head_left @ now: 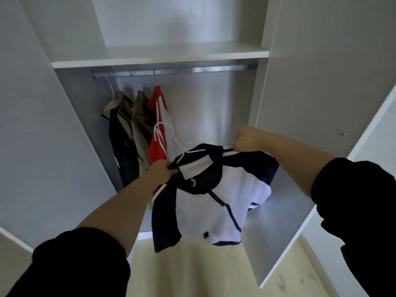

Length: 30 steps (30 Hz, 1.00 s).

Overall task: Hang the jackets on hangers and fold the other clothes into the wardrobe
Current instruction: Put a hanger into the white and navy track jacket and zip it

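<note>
Right now the person holds a navy-and-white zip jacket (214, 189) out in front of the open grey wardrobe (300, 82), below its hanging space. A thin white plastic hanger (178, 142) seems already threaded into the shoulders. The left hand (161, 169) is clenched on the collar and near shoulder. The right hand (246, 139) is fisted round the far shoulder, higher up and deeper into the wardrobe. The jacket's shoulder line therefore runs slantwise between the two fists, and the body droops below them towards the pale wood floor (192, 275).

What matters is the hook. It rises from the collar up and to the left, much closer to the left hand, and it is well below the metal rail (182, 70) under the white shelf (160, 61). I would guess the whole thing has to be lifted and the hook carried up to the bare stretch of rail. That stretch lies to the right of the red-and-white jacket (156, 146) and the two khaki-and-dark jackets (128, 116) hanging at the left end. The hook's tip lies in front of the red jacket's white stripes, so its exact line is hard to make out.
</note>
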Available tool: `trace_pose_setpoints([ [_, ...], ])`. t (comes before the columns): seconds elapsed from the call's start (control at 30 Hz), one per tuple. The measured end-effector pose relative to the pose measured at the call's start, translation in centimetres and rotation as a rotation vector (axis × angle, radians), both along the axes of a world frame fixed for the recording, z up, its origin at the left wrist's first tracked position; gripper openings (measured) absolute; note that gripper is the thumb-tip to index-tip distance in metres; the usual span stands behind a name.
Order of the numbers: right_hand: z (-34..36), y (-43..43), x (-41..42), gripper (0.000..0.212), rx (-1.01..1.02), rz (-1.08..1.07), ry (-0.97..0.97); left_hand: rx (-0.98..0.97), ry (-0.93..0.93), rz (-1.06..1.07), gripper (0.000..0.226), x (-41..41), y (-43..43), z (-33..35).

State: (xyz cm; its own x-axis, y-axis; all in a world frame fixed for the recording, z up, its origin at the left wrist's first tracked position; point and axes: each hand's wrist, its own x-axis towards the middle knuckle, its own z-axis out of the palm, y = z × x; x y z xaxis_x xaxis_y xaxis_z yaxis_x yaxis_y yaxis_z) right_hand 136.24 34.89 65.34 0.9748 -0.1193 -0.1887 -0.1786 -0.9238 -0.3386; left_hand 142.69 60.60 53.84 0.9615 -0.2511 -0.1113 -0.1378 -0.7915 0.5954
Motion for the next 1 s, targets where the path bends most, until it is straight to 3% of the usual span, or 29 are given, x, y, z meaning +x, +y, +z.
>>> trace_pose_setpoints([
  [0.17, 0.1, -1.4, 2.6, 0.03, -0.025, -0.252, -0.084, -0.02, -0.014, -0.137, 0.027, 7.8, -4.8, -0.2],
  [0.23, -0.1, -1.2, 3.6, 0.03, -0.036, -0.356, -0.137, -0.107, -0.025, -0.161, 0.024, 10.1, -6.4, -0.2],
  [0.33, -1.0, -1.0, 6.0, 0.027, -0.057, -0.506, -0.184, -0.255, -0.042, -0.221, 0.041, 13.0, -8.3, 0.0],
  [0.47, -2.0, -0.4, 9.4, 0.031, 0.086, -0.672, -0.203, -0.298, -0.05, -0.321, 0.017, 15.7, -10.0, -0.2],
  [0.5, -2.3, -0.2, 10.4, 0.032, 0.113, -0.703, -0.201, -0.284, -0.046, -0.351, 0.022, 16.5, -10.2, -0.2],
  [0.57, -2.7, 0.0, 12.6, 0.033, 0.15, -0.738, -0.211, -0.256, -0.021, -0.377, 0.028, 18.4, -10.5, -0.1],
  [0.67, -3.5, 0.2, 16.1, 0.03, 0.301, -0.769, -0.223, -0.261, -0.012, -0.38, 0.014, 21.4, -10.4, 0.2],
  [0.77, -4.0, 1.3, 19.3, 0.014, 0.441, -0.775, -0.225, -0.276, -0.094, -0.352, 0.012, 24.5, -9.5, 0.4],
  [1.0, -4.3, 4.7, 26.0, 0.035, 0.611, -0.718, -0.285, -0.252, -0.224, -0.268, 0.017, 31.1, -6.6, 2.0],
])
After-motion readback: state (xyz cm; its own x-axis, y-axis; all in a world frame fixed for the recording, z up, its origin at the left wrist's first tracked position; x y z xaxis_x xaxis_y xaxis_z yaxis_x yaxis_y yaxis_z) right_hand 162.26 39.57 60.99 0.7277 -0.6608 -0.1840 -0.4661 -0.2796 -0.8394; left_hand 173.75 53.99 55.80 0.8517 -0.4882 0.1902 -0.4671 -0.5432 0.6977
